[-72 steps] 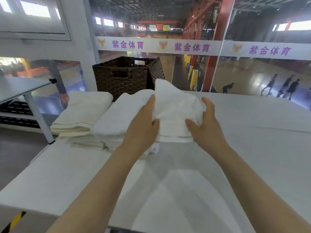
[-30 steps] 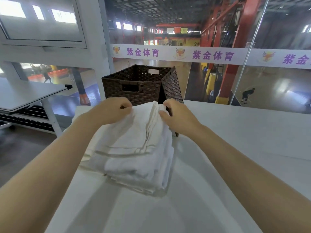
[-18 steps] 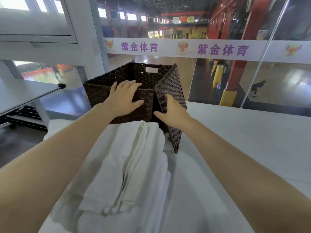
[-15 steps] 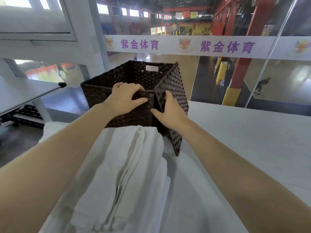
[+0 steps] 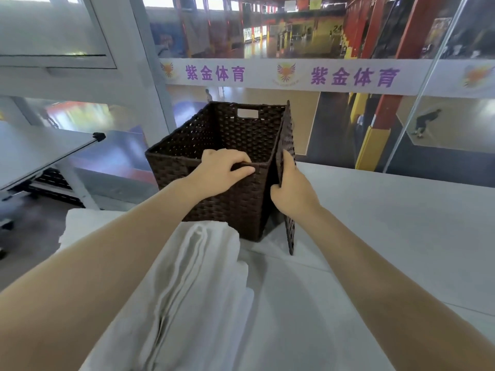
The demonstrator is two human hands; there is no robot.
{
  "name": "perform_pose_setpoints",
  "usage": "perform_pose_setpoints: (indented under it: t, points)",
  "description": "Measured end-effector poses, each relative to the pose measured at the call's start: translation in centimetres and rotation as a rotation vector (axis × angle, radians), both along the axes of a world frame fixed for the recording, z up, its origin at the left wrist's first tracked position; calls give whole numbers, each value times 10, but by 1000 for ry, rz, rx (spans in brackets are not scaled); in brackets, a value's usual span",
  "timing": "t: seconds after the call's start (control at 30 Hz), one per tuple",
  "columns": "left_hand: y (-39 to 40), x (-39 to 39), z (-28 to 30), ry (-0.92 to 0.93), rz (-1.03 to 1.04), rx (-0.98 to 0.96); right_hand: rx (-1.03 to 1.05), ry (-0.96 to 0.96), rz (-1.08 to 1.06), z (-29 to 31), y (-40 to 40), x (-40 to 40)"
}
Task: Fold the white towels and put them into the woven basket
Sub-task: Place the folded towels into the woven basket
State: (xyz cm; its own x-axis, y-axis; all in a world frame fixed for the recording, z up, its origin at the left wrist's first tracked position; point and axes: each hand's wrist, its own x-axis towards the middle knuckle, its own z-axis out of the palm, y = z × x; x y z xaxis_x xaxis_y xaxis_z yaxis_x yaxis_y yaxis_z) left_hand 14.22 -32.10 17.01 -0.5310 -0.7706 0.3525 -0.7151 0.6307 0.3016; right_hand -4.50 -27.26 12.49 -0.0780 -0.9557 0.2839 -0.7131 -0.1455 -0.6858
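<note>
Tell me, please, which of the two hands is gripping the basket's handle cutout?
The left hand: its fingers curl into the cutout in the near wall of the woven basket. The right hand instead holds the loose woven panel standing beside the basket.

The woven basket (image 5: 227, 188) stands on the table (image 5: 388, 236) at twelve o'clock, with the lid (image 5: 288, 167) upright against its three o'clock side. The folded towels (image 5: 192, 285) lie at six o'clock before it. The left hand (image 5: 222, 170) is on the near rim, the right hand (image 5: 293, 191) on the lid.
</note>
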Motion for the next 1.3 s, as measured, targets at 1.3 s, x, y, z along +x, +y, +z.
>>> perform_pose_setpoints:
  t: [1.3]
  points:
    - [474,-265,42,-230,-453,372,407,108,-439,50,544,-230]
